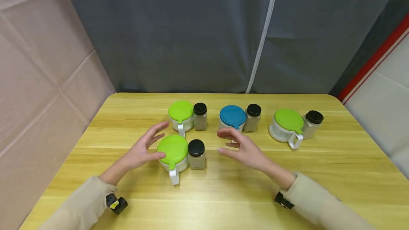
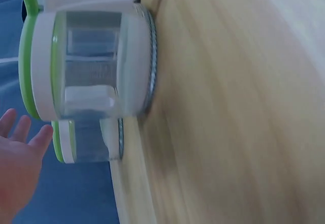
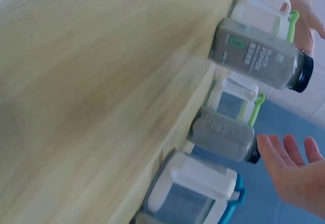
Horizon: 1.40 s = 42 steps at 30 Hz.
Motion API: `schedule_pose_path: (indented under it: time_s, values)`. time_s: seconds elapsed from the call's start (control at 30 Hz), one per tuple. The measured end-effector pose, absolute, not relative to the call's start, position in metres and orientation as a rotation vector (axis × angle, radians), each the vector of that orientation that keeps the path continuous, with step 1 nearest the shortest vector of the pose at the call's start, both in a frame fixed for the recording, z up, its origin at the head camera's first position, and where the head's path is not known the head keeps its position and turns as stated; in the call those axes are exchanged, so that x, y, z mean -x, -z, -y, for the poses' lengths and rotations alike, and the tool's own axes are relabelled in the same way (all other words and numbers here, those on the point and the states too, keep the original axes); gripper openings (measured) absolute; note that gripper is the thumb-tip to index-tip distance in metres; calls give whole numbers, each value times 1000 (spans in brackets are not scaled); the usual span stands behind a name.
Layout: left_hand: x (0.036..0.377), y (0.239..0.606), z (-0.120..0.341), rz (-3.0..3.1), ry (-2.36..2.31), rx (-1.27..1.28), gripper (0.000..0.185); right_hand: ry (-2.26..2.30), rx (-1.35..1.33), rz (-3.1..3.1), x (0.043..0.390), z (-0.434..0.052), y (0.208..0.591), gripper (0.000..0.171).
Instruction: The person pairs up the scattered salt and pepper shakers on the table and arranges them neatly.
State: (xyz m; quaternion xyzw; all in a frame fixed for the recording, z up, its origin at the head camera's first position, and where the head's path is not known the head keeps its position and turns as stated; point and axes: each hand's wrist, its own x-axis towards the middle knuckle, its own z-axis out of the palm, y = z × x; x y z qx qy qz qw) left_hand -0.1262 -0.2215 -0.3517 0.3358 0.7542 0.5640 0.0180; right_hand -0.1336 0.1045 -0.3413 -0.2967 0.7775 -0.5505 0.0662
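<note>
a: near stuff first. left hand (image 1: 140,152)?

b: fingers spread and relaxed, grasping nothing. thumb tip looks to be at the rim of the near green-lid jar (image 1: 173,153), can't tell if it touches; the other fingers sit just left of the jar and above it. the left wrist view shows straight fingertips (image 2: 23,132) beside that jar (image 2: 86,64).

a: right hand (image 1: 244,148)?

b: also released, fingers loosely extended pointing left, holding nothing. near spice bottle (image 1: 196,154) sits left of those fingertips with a gap between. right wrist view shows an open palm (image 3: 297,176).

a: where's the jar exactly?

b: on the bench (image 1: 223,194), between the two hands, closer to the left fingers. white handle points toward the person. the black-capped near spice bottle stands just beside it on its right, touching or almost.

a: farther out?

b: past the left fingertips: second green-lid jar (image 1: 181,115) with a spice bottle (image 1: 200,116) just beside. past the right fingertips: blue-lid jar (image 1: 232,118), right behind the fingers, with its bottle (image 1: 252,117). well right of the right hand: third green-lid jar (image 1: 286,125) and another bottle (image 1: 312,123).

a: sleeves?

b: beige on both arms, dark wrist-mounted devices at the cuffs. grey curtain (image 1: 223,27) behind the bench.
</note>
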Motion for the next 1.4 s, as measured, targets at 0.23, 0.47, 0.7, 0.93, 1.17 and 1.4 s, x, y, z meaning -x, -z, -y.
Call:
schedule_pose_path:
  time_s: [0.23,0.47,0.7,0.93,1.17,1.4]
  values:
    - [120,342,208,-2405,-1734,-1085,77,1669,899,-2390,132,-121,336,45]
    - [115,336,194,-2457,-1755,-1117,74,1652,875,-2438,130,-141,335,45]
    - [106,330,178,-2489,-1779,-1052,69,1644,844,-2499,129,-160,336,43]
    - [93,323,159,-2583,-1712,-1016,65,1648,850,-2543,125,-178,335,42]
    - [82,318,142,-2650,-1653,-1055,62,1678,828,-2556,121,-197,336,40]
    - [69,317,123,-2574,-1702,-1227,63,1697,737,-2569,114,-217,342,38]
